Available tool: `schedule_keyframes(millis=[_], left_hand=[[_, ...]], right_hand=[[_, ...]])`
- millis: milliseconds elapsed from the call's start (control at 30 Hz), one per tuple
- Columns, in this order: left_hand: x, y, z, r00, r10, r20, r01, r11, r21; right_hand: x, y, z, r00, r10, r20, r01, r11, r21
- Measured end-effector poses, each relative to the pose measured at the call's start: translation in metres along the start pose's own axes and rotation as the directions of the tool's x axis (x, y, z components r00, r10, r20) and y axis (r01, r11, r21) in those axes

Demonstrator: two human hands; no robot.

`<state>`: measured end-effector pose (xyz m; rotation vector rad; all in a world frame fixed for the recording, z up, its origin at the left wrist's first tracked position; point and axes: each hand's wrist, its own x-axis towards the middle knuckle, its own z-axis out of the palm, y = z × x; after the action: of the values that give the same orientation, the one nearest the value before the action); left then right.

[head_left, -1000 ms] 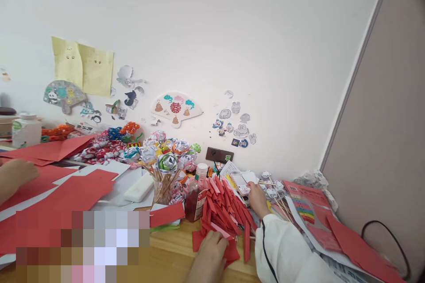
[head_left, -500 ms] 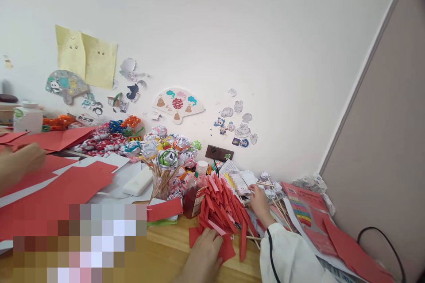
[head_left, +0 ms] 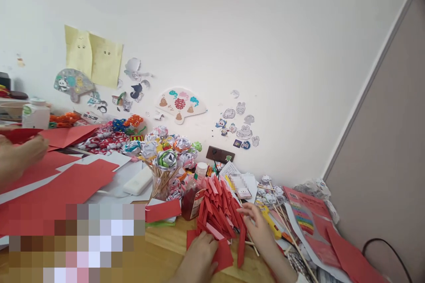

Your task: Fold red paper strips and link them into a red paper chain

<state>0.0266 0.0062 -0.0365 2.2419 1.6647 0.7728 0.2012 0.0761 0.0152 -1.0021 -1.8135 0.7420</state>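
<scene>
At the front of the table, my left hand [head_left: 199, 252] curls its fingers and thumb over a piece of red paper [head_left: 224, 256] on the wood. My right hand [head_left: 259, 225] is open beside a heap of folded red paper strips [head_left: 219, 210], its fingers apart and nothing visible in them. A smartphone [head_left: 244, 192] lies just beyond those fingertips. Thin wooden sticks [head_left: 254, 248] lie under and beside my right wrist. A yellow glue gun [head_left: 270, 223] lies partly hidden behind the right forearm.
A co-worker's hand [head_left: 23, 154] handles red paper [head_left: 25, 135] at the left. A bottle of dark red liquid [head_left: 192, 196] stands by the strips, near a cup of paper flowers [head_left: 166, 159]. Red sheets [head_left: 76, 185] cover the left side; a red packet [head_left: 308, 216] lies right.
My right hand has drawn back from the phone toward me and opened, uncovering the glue gun. The left hand stays on the red paper. The co-worker's hand has lifted red paper.
</scene>
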Motion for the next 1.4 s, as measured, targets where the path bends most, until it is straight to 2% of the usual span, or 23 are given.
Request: schedule_keyframes(millis=[200,333,500,667,967,1100,1233,1400], left_hand=[[-0.001,0.002,-0.004,0.999,0.044,-0.017,-0.044,0.998,-0.047],[0.001,0.002,-0.006,0.999,0.033,-0.033,-0.036,0.996,-0.083],[0.006,0.002,-0.010,0.991,0.117,-0.071,-0.129,0.972,-0.199],[0.007,0.007,-0.014,0.987,0.078,-0.141,-0.111,0.964,-0.243],[0.003,0.010,-0.019,0.983,0.091,-0.159,-0.124,0.969,-0.213],[-0.004,0.014,-0.018,0.971,0.181,-0.158,-0.191,0.980,-0.049],[-0.007,0.014,-0.009,0.964,0.213,-0.157,-0.201,0.976,0.088],[-0.004,0.010,-0.008,0.970,0.190,-0.154,-0.188,0.982,0.026]], right_hand=[[-0.037,0.009,0.022,0.999,0.002,0.041,0.002,0.995,-0.097],[-0.054,0.013,0.026,0.999,-0.013,0.036,0.021,0.970,-0.243],[-0.062,0.015,0.028,0.989,-0.136,0.056,0.147,0.907,-0.394],[-0.063,0.014,0.030,0.967,-0.240,0.081,0.249,0.848,-0.469],[-0.064,0.014,0.030,0.991,-0.134,-0.004,0.123,0.922,-0.367],[-0.063,0.015,0.032,0.995,-0.007,-0.102,-0.019,0.967,-0.255],[-0.065,0.014,0.035,0.983,0.148,-0.109,-0.160,0.980,-0.116],[-0.066,0.011,0.033,0.980,0.151,-0.132,-0.154,0.988,-0.010]])
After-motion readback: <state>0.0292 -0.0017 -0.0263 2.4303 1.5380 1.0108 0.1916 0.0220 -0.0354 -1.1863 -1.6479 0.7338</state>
